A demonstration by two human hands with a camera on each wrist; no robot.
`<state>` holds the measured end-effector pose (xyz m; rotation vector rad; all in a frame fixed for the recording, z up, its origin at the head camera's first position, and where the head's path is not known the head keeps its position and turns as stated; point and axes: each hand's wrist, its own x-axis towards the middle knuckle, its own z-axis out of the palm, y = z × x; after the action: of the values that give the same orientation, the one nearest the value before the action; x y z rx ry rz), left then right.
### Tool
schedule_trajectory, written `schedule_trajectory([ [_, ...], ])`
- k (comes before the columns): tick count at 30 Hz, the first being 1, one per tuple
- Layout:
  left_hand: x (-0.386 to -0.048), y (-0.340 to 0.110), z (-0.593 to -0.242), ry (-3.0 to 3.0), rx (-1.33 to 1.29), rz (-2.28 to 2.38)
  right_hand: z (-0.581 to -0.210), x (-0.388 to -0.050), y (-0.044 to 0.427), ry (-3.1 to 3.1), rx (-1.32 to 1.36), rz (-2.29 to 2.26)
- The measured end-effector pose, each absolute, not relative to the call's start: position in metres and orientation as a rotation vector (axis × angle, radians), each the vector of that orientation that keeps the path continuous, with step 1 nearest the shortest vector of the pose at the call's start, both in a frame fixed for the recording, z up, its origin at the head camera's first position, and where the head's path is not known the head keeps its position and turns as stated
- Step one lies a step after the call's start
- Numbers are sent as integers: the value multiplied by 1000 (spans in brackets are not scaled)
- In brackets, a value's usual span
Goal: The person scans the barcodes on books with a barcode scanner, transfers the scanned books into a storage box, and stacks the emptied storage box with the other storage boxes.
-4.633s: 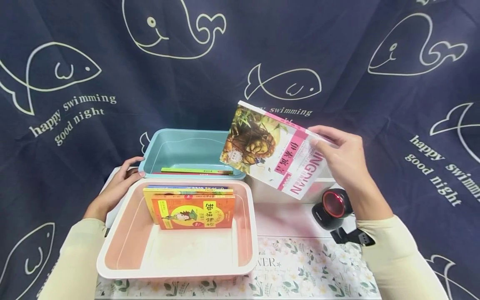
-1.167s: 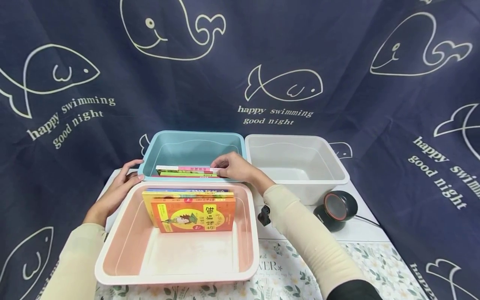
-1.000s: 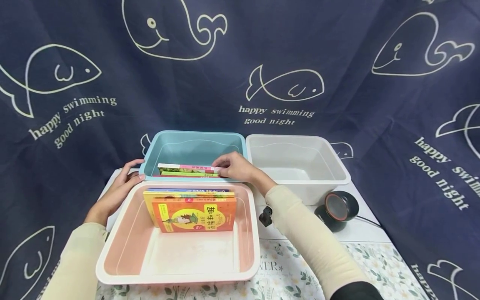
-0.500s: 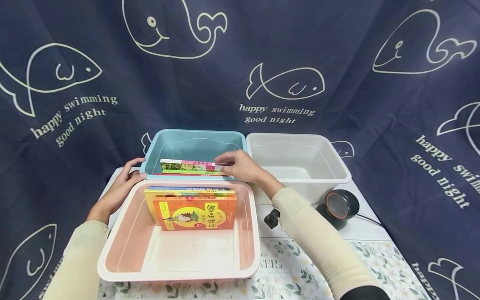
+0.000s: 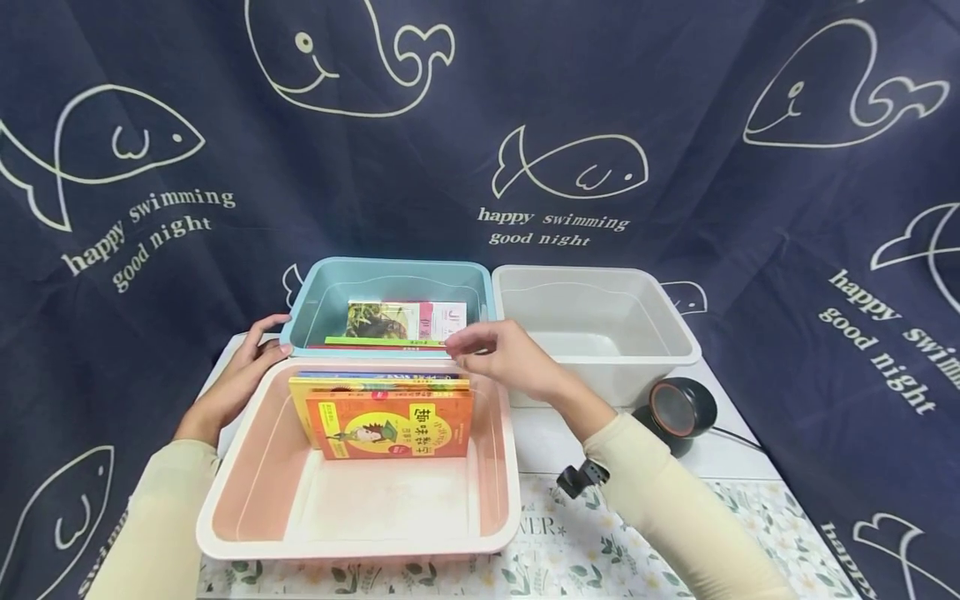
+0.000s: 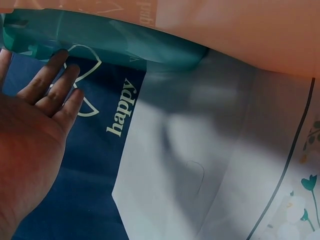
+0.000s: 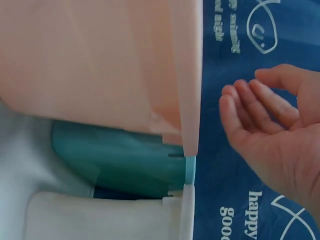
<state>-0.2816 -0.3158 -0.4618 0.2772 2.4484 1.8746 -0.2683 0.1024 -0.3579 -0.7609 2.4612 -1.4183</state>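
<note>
My left hand (image 5: 236,379) rests at the left side of the blue bin (image 5: 397,262), its fingers fairly straight in the left wrist view and holding no thing. Inside that bin a book with a lion and pink lettering (image 5: 390,321) leans back, its cover partly visible behind a green book (image 5: 382,341) and a red-edged one. Over the bin's front right corner hovers my right hand (image 5: 517,358), fingers loosely bent, nothing between them in the right wrist view. Just nearer stands the pink bin (image 5: 382,508), where several books stand behind an orange one (image 5: 393,427).
A light grey bin (image 5: 596,363) stands right of the blue one. Beyond my right forearm sits a black round device (image 5: 682,408) with a cable. A flowered mat (image 5: 622,542) covers the table's front, and a dark whale-print cloth (image 5: 420,183) hangs behind.
The lion book came from my raised right hand into the blue bin. Lately it tipped back against the far side, and the right hand let go and moved right and nearer. Left hand stayed.
</note>
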Motion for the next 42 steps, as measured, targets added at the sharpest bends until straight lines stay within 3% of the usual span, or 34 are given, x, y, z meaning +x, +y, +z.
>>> schedule_trajectory([
  [9,-281,-317,-461,2431,280,1906,-369,-240,104,2408,-706,-1408],
  [42,-280,-313,-461,2460,263,1896,-382,-220,81,2528,-577,-1423],
])
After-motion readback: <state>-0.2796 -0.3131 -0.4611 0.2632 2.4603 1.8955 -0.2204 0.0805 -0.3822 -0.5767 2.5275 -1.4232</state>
